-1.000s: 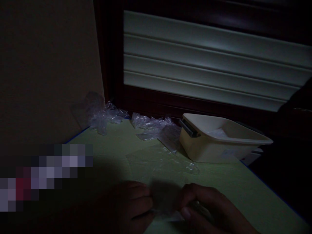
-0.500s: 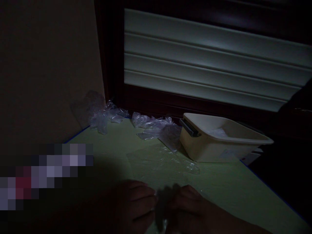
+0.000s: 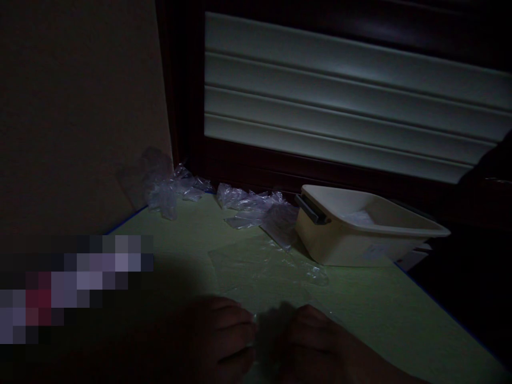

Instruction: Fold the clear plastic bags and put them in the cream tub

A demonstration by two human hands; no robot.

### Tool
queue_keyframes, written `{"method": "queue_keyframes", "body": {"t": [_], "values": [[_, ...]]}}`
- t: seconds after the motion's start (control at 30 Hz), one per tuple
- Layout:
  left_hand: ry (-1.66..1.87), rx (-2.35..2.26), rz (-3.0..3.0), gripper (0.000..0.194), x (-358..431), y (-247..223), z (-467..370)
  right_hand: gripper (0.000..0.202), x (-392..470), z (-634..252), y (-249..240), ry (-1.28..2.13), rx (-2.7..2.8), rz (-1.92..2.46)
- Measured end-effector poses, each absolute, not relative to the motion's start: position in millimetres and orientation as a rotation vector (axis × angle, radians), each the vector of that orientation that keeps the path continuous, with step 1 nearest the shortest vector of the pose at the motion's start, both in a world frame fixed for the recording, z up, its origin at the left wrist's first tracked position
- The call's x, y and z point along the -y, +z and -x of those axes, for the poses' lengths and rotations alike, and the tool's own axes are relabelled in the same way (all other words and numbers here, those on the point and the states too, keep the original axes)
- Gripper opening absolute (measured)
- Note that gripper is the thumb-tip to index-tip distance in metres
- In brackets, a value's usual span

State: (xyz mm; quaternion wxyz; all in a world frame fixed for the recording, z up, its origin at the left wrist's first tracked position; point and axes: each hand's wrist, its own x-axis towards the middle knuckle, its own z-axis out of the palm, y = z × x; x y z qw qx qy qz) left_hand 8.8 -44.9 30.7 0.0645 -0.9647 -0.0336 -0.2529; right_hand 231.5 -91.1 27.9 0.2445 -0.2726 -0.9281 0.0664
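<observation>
In dim light, my left hand (image 3: pixel 228 338) is low in the view with its fingers curled, over the green table (image 3: pixel 400 314). My right hand (image 3: pixel 312 336) is just to its right, also with curled fingers, and a dark gap separates the two. What either hand grips is too dark to make out. A thin clear plastic sheet (image 3: pixel 264 266) lies flat on the table just beyond both hands, and its near part runs toward the fingers.
A cream bin (image 3: pixel 344 245) with a dark handle stands at the back right edge. Crumpled clear plastic bags (image 3: pixel 164 194) lie along the back, with more plastic (image 3: pixel 244 202) beside the bin. Behind are a slatted panel (image 3: pixel 320 90) and a wall. A blurred patch covers the left.
My right hand has shifted slightly to the right, so the gap between the hands is a little wider. The bin and bags are where they were.
</observation>
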Motion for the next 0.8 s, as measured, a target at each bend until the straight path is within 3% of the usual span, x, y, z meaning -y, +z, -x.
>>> {"method": "queue_keyframes", "body": {"t": [0.17,0.47,0.53,0.7,0.8], "values": [[-0.679,0.260,2.933,0.015,52,34,-9,0.026,97,-224,39,0.473,2.360,1.121],[-0.867,0.243,2.833,0.021,53,39,-7,0.011,92,-220,32,0.804,2.061,1.281],[-0.874,0.273,2.822,0.019,54,38,-7,0.017,91,-219,27,0.837,1.985,1.279],[-0.913,0.238,2.804,0.019,55,38,-8,0.054,88,-219,20,0.603,1.940,1.293],[-0.902,0.252,2.812,0.014,54,38,-9,0.040,87,-223,19,0.249,2.099,1.224]]}}
